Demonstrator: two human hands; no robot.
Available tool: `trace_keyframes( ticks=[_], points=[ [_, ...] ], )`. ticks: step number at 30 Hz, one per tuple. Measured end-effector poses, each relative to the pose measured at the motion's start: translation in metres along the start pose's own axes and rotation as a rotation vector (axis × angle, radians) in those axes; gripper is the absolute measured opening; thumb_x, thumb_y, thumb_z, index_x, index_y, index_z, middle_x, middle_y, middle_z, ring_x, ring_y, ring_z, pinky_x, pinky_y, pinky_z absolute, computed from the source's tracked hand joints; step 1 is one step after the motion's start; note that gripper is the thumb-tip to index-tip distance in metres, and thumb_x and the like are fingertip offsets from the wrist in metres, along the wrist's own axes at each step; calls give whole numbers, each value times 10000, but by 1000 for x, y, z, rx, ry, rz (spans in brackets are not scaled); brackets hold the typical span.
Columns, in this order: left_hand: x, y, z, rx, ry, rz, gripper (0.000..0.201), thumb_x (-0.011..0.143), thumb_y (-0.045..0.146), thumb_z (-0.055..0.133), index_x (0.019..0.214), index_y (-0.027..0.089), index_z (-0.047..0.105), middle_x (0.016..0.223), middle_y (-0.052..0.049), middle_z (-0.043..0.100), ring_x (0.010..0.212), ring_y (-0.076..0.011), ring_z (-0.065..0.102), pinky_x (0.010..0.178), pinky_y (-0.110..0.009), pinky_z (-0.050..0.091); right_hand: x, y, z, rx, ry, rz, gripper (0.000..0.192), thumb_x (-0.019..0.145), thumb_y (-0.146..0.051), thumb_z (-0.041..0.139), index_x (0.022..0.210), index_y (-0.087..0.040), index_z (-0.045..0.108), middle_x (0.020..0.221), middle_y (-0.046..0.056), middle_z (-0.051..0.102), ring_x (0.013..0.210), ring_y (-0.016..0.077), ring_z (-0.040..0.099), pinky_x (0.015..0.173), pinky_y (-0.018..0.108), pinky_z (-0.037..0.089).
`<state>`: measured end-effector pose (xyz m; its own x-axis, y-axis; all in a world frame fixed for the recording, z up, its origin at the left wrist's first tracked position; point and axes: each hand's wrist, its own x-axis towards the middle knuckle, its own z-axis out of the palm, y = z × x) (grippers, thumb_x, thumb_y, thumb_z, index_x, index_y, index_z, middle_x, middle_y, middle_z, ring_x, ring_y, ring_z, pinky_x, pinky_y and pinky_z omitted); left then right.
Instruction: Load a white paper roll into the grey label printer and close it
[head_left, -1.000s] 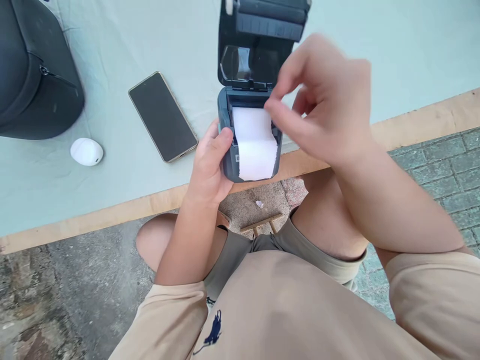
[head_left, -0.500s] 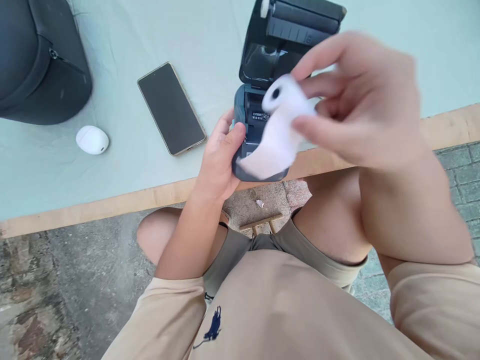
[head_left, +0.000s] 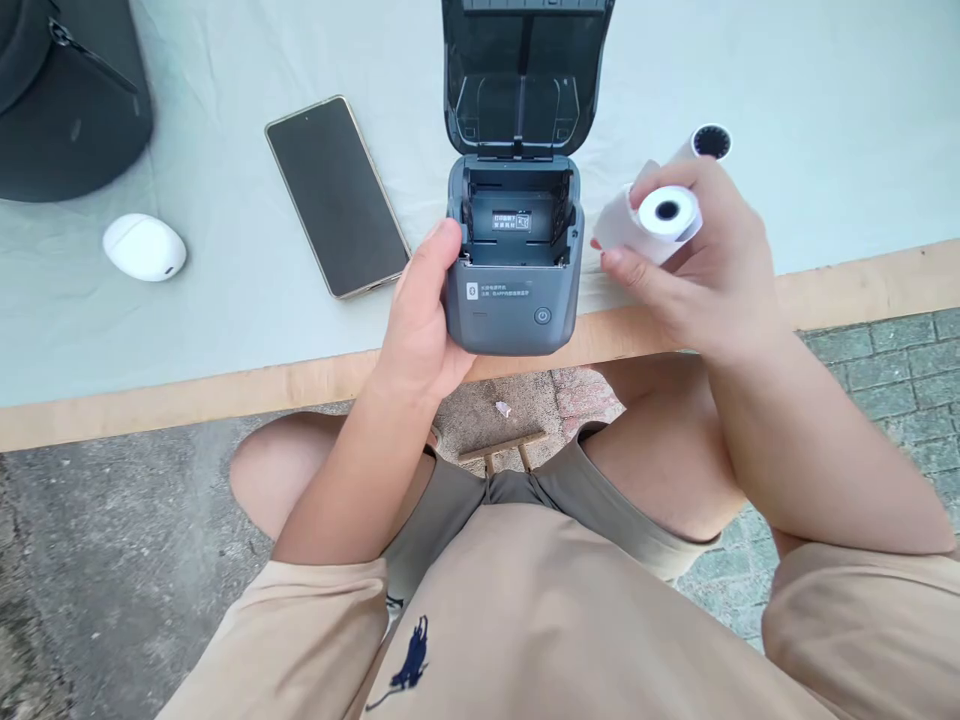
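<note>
My left hand (head_left: 424, 315) grips the left side of a dark grey label printer (head_left: 514, 320), thumb on its upper edge. The printer's lid (head_left: 525, 90) is swung up, and the paper bay (head_left: 517, 240) inside shows bare with a small printed sticker at its back. To the right of the printer, my right hand (head_left: 705, 260) is closed round a white paper roll (head_left: 667, 210) with a dark core hole; a loose strip hangs off it to the left. Just behind that hand lies another white roll (head_left: 711, 142) with a dark, toothed core, partly hidden.
A black phone (head_left: 337, 195) lies left of the printer. Farther left are a white earbud case (head_left: 144, 247) and a black zippered bag (head_left: 71, 110). The table's wooden front edge (head_left: 315, 380) runs just above my knees.
My right hand has carried the paper roll out from over the printer, to the right. The bay and the front of the printer are now uncovered, and the second roll has come into sight.
</note>
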<state>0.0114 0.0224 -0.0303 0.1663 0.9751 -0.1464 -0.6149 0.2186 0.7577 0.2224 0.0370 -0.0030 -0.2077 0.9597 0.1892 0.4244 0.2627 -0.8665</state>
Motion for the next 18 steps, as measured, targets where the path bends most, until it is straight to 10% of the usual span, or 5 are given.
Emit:
trace_keyframes(
  ticks=[9, 14, 18],
  points=[
    [1, 1, 2, 62, 21, -12, 455, 922, 609, 466, 943, 216, 694, 1080, -45, 732, 1254, -276, 614, 1032, -390, 551, -6, -2, 4, -348, -82, -31, 636, 754, -370, 731, 1314, -281, 441, 1303, 90, 603, 1188, 277, 616, 1036, 464, 504],
    [1, 3, 4, 71, -6, -38, 416, 900, 610, 499, 956, 242, 685, 1164, -41, 710, 1266, -287, 595, 1010, -389, 561, -57, -11, -34, -276, 440, -337, 458, 806, -476, 655, 1257, -419, 606, 1270, 11, 627, 1162, 254, 613, 980, 444, 462],
    [0, 4, 6, 68, -30, -21, 348, 931, 515, 459, 943, 247, 679, 1182, -19, 703, 1339, -291, 531, 1000, -401, 567, -146, 28, -42, -315, 658, -37, 478, 792, -517, 647, 1258, -412, 619, 1313, 32, 588, 1294, 301, 522, 1091, 495, 370]
  ],
)
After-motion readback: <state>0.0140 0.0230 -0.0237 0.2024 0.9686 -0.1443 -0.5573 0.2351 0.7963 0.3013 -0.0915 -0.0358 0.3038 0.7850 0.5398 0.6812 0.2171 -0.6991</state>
